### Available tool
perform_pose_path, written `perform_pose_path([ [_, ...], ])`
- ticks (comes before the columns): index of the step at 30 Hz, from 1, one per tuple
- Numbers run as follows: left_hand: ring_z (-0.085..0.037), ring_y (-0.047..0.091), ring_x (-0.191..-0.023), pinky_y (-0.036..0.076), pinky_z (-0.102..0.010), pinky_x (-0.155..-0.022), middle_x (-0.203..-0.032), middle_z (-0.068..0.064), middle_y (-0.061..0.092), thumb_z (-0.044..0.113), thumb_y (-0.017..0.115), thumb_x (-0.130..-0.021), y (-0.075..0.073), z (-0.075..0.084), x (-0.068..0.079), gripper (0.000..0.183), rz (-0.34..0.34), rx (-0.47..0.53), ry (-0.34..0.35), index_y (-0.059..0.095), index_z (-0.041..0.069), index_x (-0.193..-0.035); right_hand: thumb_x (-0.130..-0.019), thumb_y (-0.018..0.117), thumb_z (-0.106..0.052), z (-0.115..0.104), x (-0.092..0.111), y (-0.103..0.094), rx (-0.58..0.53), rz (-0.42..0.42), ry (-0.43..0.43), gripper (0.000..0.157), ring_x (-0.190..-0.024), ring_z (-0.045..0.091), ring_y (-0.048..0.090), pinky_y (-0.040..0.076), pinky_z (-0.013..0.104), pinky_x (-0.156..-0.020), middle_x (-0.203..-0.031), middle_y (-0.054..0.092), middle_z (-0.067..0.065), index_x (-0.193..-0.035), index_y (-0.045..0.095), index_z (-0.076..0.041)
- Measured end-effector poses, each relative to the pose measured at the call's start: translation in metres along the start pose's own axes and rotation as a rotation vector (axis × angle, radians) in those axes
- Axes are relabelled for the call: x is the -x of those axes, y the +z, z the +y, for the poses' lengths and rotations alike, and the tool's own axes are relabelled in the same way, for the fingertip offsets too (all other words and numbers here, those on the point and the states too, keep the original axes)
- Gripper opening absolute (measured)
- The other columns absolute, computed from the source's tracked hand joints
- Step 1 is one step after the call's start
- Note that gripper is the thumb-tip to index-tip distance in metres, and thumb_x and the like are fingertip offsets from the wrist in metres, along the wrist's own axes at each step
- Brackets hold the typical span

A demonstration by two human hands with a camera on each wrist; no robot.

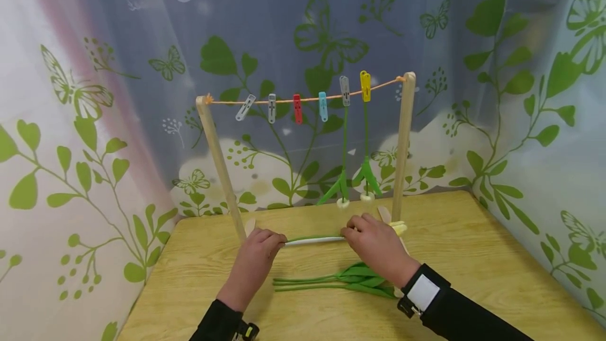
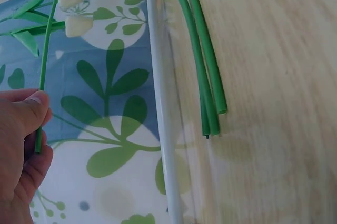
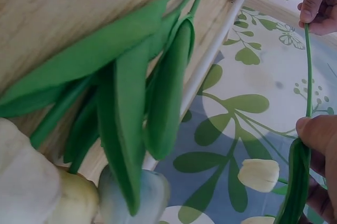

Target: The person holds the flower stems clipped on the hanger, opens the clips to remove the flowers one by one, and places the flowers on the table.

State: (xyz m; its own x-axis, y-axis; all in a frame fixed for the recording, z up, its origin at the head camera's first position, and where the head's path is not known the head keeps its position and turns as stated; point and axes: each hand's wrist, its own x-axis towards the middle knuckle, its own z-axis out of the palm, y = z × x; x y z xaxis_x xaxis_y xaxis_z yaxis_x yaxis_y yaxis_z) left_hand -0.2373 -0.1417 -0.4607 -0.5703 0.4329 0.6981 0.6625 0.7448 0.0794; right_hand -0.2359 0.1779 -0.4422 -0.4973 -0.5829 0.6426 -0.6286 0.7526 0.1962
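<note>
An artificial tulip is held level between both hands. My left hand (image 1: 259,257) pinches its green stem (image 2: 46,58) close to the cut end, between thumb and fingers. Farther along, my right hand (image 1: 376,243) grips the same stem where the green leaf (image 3: 296,182) begins. A pale yellow bloom (image 1: 399,227) shows just beyond the right hand. Below the hands, several more tulips (image 1: 360,278) lie on the table, stems pointing left; their white, yellow and bluish blooms (image 3: 131,192) appear in the right wrist view.
Behind the hands stands a wooden frame (image 1: 404,146) with an orange string (image 1: 284,101). Clothespins, including a red one (image 1: 297,108), are clipped along it. Two tulips (image 1: 366,172) hang upside down at the right. A white rod (image 1: 312,241) runs low across the frame.
</note>
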Motion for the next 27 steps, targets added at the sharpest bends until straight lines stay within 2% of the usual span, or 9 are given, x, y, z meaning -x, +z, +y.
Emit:
perform_pose_path([
  [4, -0.014, 0.061, -0.085, 0.059, -0.028, -0.069, -0.093, 0.007, 0.072, 0.008, 0.083, -0.088, 0.003, 0.000, 0.004, 0.017, -0.008, 0.006, -0.007, 0.078, 0.018, -0.101, -0.085, 0.087, -0.013, -0.002, 0.003, 0.001, -0.007, -0.008, 0.000, 0.020, -0.083, 0.018, 0.064, 0.062, 0.025, -0.060, -0.096, 0.066, 0.001, -0.103, 0.080, -0.017],
  [12, -0.012, 0.058, -0.084, 0.057, -0.028, -0.068, -0.095, 0.006, 0.072, 0.010, 0.081, -0.090, 0.006, 0.003, 0.013, 0.017, -0.073, 0.031, -0.044, 0.078, 0.018, -0.104, -0.085, 0.087, -0.013, -0.006, 0.010, 0.006, 0.003, -0.049, -0.012, 0.019, -0.084, 0.017, 0.063, 0.061, 0.024, -0.061, -0.097, 0.065, 0.001, -0.103, 0.080, -0.017],
  [17, -0.012, 0.058, -0.082, 0.056, -0.027, -0.068, -0.092, 0.007, 0.072, 0.010, 0.081, -0.091, 0.010, 0.002, 0.016, 0.013, -0.083, 0.044, -0.053, 0.079, 0.017, -0.101, -0.085, 0.087, -0.013, -0.008, 0.014, 0.011, -0.006, -0.066, -0.005, 0.018, -0.083, 0.016, 0.062, 0.062, 0.024, -0.062, -0.096, 0.064, 0.000, -0.101, 0.080, -0.017],
  [19, -0.013, 0.058, -0.082, 0.059, -0.030, -0.075, -0.091, 0.007, 0.072, 0.010, 0.081, -0.090, 0.011, 0.002, 0.018, 0.013, -0.087, 0.052, -0.061, 0.079, 0.017, -0.101, -0.086, 0.087, -0.013, -0.010, 0.016, 0.013, -0.017, -0.074, 0.003, 0.017, -0.083, 0.016, 0.062, 0.062, 0.024, -0.061, -0.095, 0.064, -0.001, -0.101, 0.080, -0.017],
  [24, -0.011, 0.058, -0.081, 0.058, -0.030, -0.076, -0.092, 0.009, 0.072, 0.011, 0.081, -0.091, 0.015, 0.002, 0.025, 0.013, -0.089, 0.056, -0.082, 0.079, 0.018, -0.100, -0.084, 0.088, -0.013, -0.013, 0.020, 0.018, -0.029, -0.073, 0.009, 0.021, -0.082, 0.015, 0.062, 0.061, 0.023, -0.058, -0.094, 0.063, -0.001, -0.102, 0.080, -0.017],
  [27, -0.010, 0.058, -0.081, 0.056, -0.027, -0.070, -0.092, 0.009, 0.072, 0.010, 0.081, -0.090, 0.017, 0.001, 0.027, 0.013, -0.078, 0.053, -0.081, 0.078, 0.019, -0.099, -0.083, 0.089, -0.012, -0.013, 0.021, 0.022, -0.027, -0.057, 0.001, 0.021, -0.083, 0.014, 0.063, 0.061, 0.023, -0.058, -0.095, 0.064, -0.002, -0.101, 0.080, -0.018],
])
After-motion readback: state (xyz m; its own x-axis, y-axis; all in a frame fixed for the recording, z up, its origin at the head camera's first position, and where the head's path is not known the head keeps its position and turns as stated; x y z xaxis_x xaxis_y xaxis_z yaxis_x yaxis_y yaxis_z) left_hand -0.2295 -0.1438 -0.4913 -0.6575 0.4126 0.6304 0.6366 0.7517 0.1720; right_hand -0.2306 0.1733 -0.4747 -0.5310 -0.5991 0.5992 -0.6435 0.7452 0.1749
